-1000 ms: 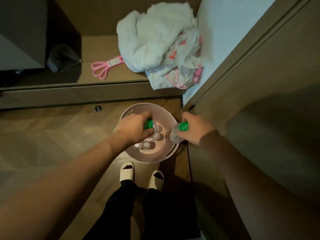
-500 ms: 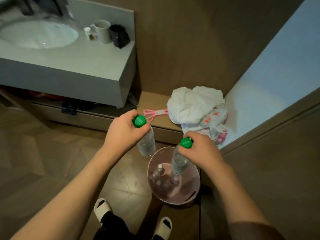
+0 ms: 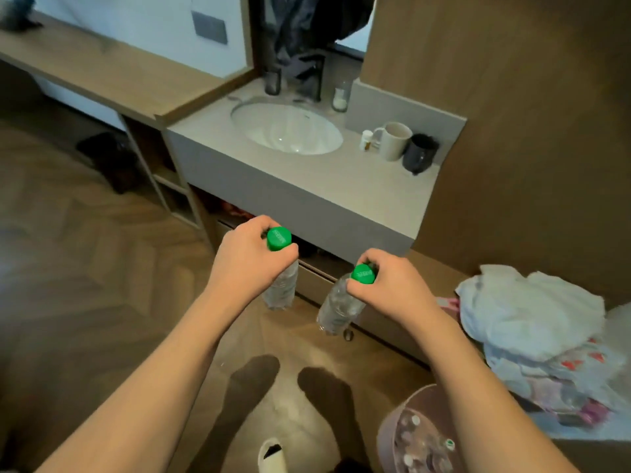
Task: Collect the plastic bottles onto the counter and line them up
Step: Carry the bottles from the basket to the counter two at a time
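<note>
Single head view, looking forward and down, close over hands, toward sink counter (image 3: 341,186).

Both bare forearms reach forward and down, roughly parallel. The left hand (image 3: 247,259) curls its fingers around the neck of a clear bottle (image 3: 281,288), knuckles up. The right hand (image 3: 389,285) grips another bottle (image 3: 338,308) at its neck, slightly lower and nearer.
</note>
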A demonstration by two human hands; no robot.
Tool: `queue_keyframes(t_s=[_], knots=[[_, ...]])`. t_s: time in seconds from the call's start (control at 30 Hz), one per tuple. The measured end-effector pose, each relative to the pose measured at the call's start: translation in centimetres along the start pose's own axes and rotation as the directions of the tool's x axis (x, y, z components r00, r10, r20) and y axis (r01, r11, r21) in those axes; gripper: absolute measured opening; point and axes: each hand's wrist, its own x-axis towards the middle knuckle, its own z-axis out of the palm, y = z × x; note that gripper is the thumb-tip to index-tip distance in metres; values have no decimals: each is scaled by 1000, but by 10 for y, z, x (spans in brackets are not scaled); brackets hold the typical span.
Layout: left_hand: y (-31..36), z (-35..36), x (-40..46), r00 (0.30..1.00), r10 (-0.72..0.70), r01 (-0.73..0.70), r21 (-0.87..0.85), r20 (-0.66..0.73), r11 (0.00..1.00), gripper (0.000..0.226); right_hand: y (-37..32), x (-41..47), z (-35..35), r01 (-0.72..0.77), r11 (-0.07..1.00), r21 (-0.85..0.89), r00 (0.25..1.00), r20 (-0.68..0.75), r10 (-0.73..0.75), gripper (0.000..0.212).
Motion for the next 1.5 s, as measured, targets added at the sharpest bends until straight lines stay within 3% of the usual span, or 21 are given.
queue_keyframes(t_s=[0.37,0.6,0.9,1.37,1.5], knots=[[-124,-124,117,939,-187,176,-63,-288,982,18,-170,176,64,246,968,56,962,105,-250,18],[-197,-194,232,913,-282,262,-106,-296,959,22,-269,315,107,346,934,93,910,209,-358,20],[-278,-287,360,832,-272,252,-108,-484,962,21,-410,452,148,440,894,79,864,233,-446,23],[-483,-470,557,842,-300,270,-130,-449,954,19,-659,648,286,449,893,36,854,275,-441,22],[-541,-516,614,812,-342,299,-166,-472,940,18,-723,699,323,488,873,7,830,305,-466,21]])
